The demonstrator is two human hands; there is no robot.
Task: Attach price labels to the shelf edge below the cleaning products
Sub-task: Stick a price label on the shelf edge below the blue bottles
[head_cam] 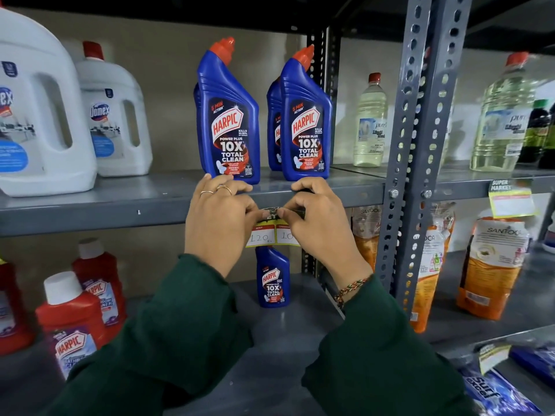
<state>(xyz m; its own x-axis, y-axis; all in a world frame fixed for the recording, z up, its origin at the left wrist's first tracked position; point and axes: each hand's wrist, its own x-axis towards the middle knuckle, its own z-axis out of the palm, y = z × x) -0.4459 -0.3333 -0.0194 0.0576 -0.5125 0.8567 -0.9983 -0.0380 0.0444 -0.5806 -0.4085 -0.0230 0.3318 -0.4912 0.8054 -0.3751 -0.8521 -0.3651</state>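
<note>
The label (274, 232), a thin, light card that looked easily creased, hung on the shelf edge (120, 213) under the Harpic bottles (229, 121), its top strip pinched by the left hand (220, 217) and right hand (319, 220), best held there.

Not much room where I'm working. Both hands, left hand (220, 216) and right hand (319, 219), are bunched at the front edge of the grey shelf (90, 213), and two blue Harpic bottles (229, 115) stand right at that edge, just above my knuckles. Left along the edge it's bare until the white Domex jugs (45, 115). On the right, the perforated upright (405, 163) blocks the way.
</note>
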